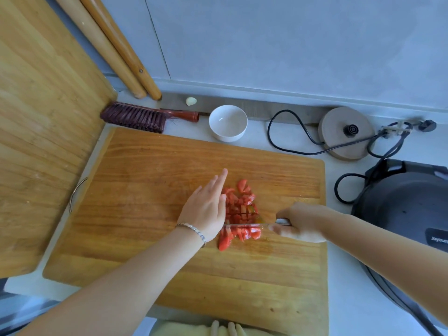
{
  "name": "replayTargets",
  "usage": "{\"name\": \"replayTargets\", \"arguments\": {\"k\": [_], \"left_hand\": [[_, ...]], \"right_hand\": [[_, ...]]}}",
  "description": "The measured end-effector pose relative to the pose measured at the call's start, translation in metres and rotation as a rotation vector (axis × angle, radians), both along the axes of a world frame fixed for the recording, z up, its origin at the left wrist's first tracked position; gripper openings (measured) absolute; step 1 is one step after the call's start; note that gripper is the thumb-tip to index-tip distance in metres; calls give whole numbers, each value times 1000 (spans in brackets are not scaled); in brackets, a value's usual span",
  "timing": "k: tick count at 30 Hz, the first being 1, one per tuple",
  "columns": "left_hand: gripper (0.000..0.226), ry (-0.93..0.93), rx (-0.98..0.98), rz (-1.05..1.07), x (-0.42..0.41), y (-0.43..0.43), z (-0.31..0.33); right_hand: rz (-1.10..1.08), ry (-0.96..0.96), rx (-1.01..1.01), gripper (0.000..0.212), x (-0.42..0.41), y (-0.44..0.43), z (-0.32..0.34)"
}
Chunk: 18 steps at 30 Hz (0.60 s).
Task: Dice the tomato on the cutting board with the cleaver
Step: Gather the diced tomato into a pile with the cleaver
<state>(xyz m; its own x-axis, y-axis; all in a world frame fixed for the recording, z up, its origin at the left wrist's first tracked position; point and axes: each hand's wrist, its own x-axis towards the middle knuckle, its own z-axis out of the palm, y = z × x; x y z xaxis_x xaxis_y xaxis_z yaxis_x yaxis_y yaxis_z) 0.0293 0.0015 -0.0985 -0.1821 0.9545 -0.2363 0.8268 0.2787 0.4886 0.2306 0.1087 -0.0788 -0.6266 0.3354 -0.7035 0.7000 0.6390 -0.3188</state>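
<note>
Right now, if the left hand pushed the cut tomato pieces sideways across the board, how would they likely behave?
The tomato pieces look wet and glossy, so they would probably slide and smear rather than roll. They are small loose chunks, so the pile would likely scatter instead of moving together. They seem soft, so the left hand could squash them against the cleaver.

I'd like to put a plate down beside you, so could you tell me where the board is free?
The cutting board is bare left of your left hand and along its far strip below the white bowl. The middle is crowded: tomato pieces, cleaver, right hand.
</note>
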Motion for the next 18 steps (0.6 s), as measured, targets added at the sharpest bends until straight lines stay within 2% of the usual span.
{"name": "replayTargets", "arguments": {"k": [6, 11, 16, 18], "left_hand": [[54, 85, 83, -126, 12, 15, 10], [53, 38, -1, -5, 0, -2, 8], [54, 16, 147, 66, 4, -28, 30], [54, 18, 110, 84, 8, -37, 27]], "right_hand": [[-119, 30, -59, 40, 19, -12, -10], [-21, 12, -45, 47, 1, -5, 5], [77, 13, 18, 47, 1, -13, 28], [107, -11, 36, 46, 2, -16, 28]]}}
